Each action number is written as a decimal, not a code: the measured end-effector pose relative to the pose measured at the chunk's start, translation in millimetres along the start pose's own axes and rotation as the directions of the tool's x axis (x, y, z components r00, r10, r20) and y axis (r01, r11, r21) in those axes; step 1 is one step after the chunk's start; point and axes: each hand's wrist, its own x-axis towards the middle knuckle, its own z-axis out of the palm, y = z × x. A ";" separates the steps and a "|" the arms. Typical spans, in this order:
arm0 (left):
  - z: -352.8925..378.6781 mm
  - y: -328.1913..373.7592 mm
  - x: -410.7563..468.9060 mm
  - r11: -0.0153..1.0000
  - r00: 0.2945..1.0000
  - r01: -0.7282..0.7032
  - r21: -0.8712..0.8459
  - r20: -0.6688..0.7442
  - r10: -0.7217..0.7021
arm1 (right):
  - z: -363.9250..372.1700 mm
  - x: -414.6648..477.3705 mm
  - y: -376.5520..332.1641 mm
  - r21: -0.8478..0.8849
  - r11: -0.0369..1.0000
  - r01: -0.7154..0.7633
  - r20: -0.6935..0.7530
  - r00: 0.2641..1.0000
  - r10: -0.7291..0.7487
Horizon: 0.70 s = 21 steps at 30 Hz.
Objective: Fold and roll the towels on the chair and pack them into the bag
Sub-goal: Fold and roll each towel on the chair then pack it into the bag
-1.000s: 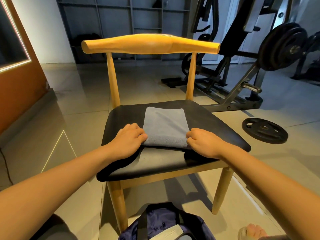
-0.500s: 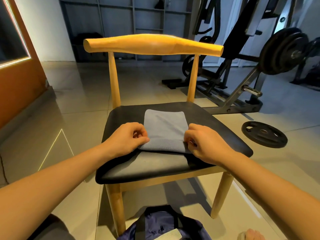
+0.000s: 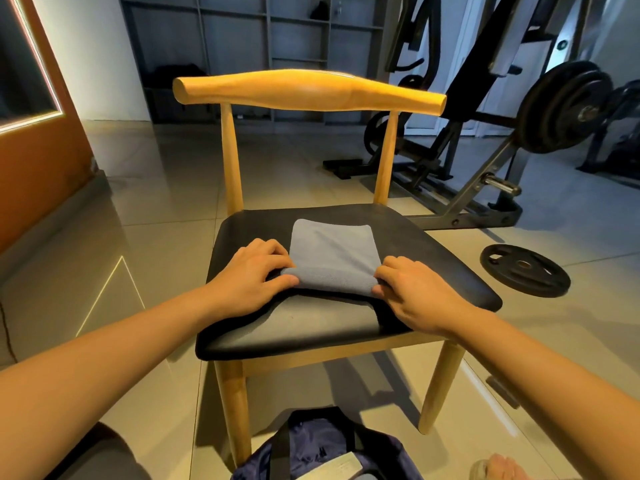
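Hands, left hand (image 3: 254, 277) and right hand (image 3: 414, 292), pinch towel (image 3: 332, 258) roll ends on chair (image 3: 346, 327) seat, keeping roll tight and even

Towel (image 3: 332, 249): matt blue-grey terry cloth. Chair (image 3: 308, 90): smooth varnished wood frame, black semi-gloss leather-like seat. Floor (image 3: 166, 209) glossy tile; bag (image 3: 311, 448) shiny navy fabric.

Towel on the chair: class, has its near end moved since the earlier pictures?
Yes. The towel's near end has rolled over toward the chair backrest, while its far edge stays put on the seat.
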 end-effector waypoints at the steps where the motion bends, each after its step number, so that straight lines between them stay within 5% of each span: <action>1: 0.5 1.2 1.4 1.000 1.000 0.022 -0.012 0.021 -0.022 | -1.5 1.3 0.2 0.057 0.998 -0.038 0.039 0.999 0.036; 10: 4.6 10.4 16.4 0.939 0.965 0.256 -0.230 0.005 -0.262 | -3.3 17.5 2.6 0.396 0.872 -0.288 0.222 0.951 0.213; 15: 6.0 9.9 20.4 0.956 0.957 0.273 -0.104 -0.067 -0.281 | -0.9 24.2 11.6 0.287 0.899 -0.330 0.076 0.944 0.322; 18: 8.4 13.0 17.8 0.997 0.965 0.073 -0.025 -0.251 -0.077 | -1.9 20.2 5.5 0.234 0.958 -0.163 -0.164 0.965 0.205; 21: 11.3 12.1 12.8 0.972 0.933 -0.201 0.122 -0.279 0.228 | 5.6 17.6 -1.8 0.007 1.000 -0.001 -0.234 0.972 0.003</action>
